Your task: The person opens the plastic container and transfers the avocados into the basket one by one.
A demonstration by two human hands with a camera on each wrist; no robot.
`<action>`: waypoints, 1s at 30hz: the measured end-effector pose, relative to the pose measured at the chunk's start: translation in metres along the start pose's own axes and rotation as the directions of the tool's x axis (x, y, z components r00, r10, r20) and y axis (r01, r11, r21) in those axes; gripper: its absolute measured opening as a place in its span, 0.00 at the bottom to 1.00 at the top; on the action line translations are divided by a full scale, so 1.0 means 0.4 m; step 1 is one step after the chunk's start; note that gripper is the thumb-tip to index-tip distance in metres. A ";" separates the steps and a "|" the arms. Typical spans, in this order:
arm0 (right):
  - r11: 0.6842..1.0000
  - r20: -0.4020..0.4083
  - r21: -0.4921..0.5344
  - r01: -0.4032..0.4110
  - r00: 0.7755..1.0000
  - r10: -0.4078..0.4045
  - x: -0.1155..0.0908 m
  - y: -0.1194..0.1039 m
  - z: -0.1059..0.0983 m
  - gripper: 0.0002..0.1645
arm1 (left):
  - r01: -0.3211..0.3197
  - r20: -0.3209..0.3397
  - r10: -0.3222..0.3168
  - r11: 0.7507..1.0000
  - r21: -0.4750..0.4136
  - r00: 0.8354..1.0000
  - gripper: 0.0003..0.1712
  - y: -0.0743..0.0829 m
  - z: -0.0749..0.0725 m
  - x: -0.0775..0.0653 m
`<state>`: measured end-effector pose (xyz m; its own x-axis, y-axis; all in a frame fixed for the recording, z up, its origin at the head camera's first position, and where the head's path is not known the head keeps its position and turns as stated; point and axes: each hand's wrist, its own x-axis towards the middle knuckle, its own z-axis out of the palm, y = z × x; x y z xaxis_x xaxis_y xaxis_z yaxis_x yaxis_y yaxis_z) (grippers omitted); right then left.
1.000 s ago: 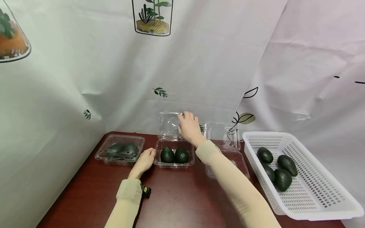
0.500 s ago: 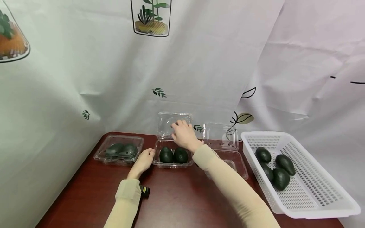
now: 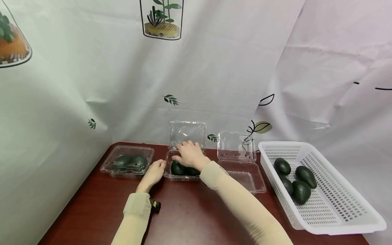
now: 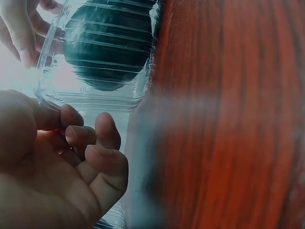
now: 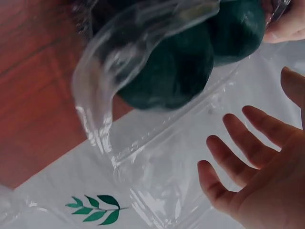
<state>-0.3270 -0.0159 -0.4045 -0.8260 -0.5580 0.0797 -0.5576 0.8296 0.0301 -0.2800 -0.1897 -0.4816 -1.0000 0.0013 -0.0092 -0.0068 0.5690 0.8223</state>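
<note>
A clear plastic clamshell box (image 3: 171, 177) stands in the middle with its lid (image 3: 186, 131) raised behind it. Two dark green avocados (image 3: 177, 168) sit in its base. My left hand (image 3: 155, 171) pinches the left rim of this box between thumb and index finger, the other fingers loosely bent, as the left wrist view shows. Over the box is my right hand (image 3: 191, 156), hiding part of the avocados. Its fingers (image 5: 238, 167) are spread and hold nothing, beside the hinge and raised lid in the right wrist view.
To the left sits a closed clamshell (image 3: 105, 166) with two avocados inside. Another clamshell (image 3: 260, 183) stands at the right, lid up, without fruit. A white perforated basket (image 3: 346, 199) at far right holds several avocados. A printed cloth backdrop (image 3: 137, 68) hangs close behind the table (image 3: 174, 217).
My right hand has come down and slightly left from the raised lid to over the avocados. The left hand has stayed at the box's left rim.
</note>
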 end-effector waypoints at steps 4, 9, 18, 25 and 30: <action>1.000 0.037 -0.005 -0.017 0.999 0.018 0.001 -0.021 0.011 0.33 | 0.008 0.011 -0.008 1.000 -0.016 1.000 0.21 -0.001 -0.001 -0.004; 0.999 0.090 -0.022 -0.042 0.995 0.044 -0.001 -0.040 0.025 0.35 | 0.014 0.016 -0.014 1.000 -0.027 1.000 0.21 -0.001 -0.001 -0.006; 0.996 0.120 -0.039 -0.077 0.989 0.081 0.001 -0.040 0.058 0.37 | 0.007 0.014 -0.006 1.000 -0.015 1.000 0.20 0.003 -0.002 -0.001; 0.995 0.163 -0.047 -0.089 0.982 0.095 -0.001 -0.044 0.071 0.42 | 0.010 0.012 -0.010 1.000 -0.017 1.000 0.21 0.000 0.000 -0.001; 0.993 0.219 -0.071 -0.095 0.970 0.108 -0.003 -0.054 0.081 0.46 | 0.011 0.008 -0.011 1.000 -0.019 1.000 0.21 0.001 0.001 -0.003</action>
<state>-0.3167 -0.0337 -0.4376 -0.8796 -0.4554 -0.1376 -0.4693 0.8781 0.0936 -0.2789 -0.1892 -0.4813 -0.9997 0.0016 -0.0226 -0.0180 0.5532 0.8329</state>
